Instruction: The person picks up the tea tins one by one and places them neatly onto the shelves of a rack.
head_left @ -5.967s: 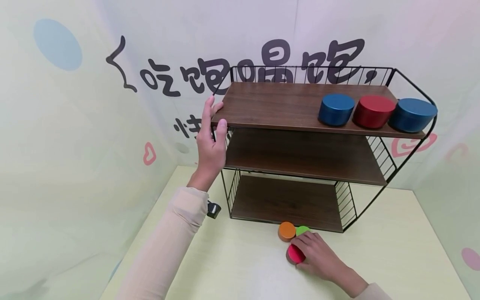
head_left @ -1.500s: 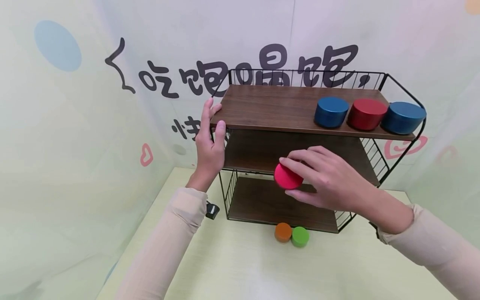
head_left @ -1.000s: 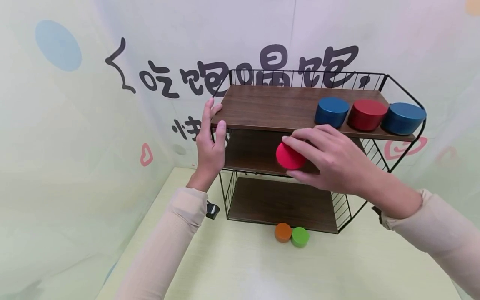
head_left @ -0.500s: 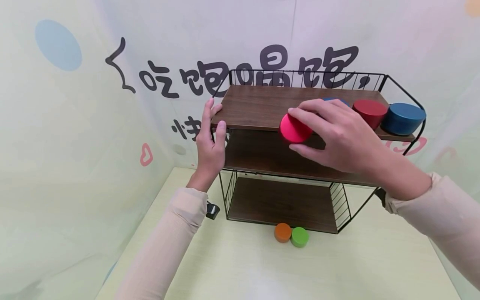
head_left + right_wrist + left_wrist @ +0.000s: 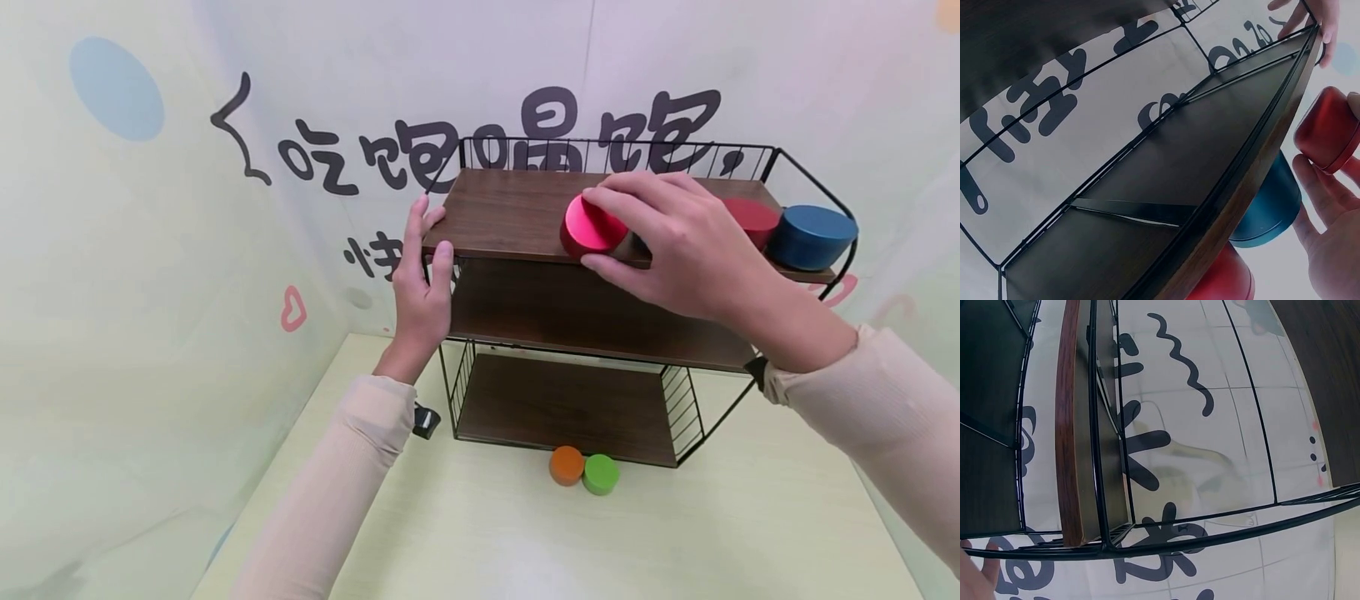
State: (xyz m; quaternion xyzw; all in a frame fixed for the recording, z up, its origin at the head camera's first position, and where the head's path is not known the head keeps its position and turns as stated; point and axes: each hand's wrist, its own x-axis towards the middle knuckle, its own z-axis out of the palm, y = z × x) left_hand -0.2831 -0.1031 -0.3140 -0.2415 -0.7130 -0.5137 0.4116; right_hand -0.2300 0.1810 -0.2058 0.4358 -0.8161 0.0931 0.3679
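My right hand (image 5: pixel 678 242) pinches a round red tin (image 5: pixel 588 229) between fingers and thumb at the front edge of the rack's top shelf. Whether its base touches the board, I cannot tell. The three-tier shelf rack (image 5: pixel 510 208) has dark wooden boards and a black wire frame. My left hand (image 5: pixel 423 283) grips its left end, thumb in front and fingers at the side. A blue tin (image 5: pixel 1269 206), mostly hidden behind my right hand in the head view, stands beside the held one. Further right are a darker red tin (image 5: pixel 753 221) and another blue tin (image 5: pixel 813 237).
An orange tin (image 5: pixel 566 465) and a green tin (image 5: pixel 601 473) sit side by side on the pale table (image 5: pixel 480 525), in front of the bottom shelf. A printed curtain (image 5: pixel 300 250) hangs behind the rack. Beside my left wrist is a small black object (image 5: pixel 426 421).
My right hand has picked the red tin off the table, lifted it past the middle shelf and brought it up to the top shelf's front edge. My left hand has stayed on the rack.
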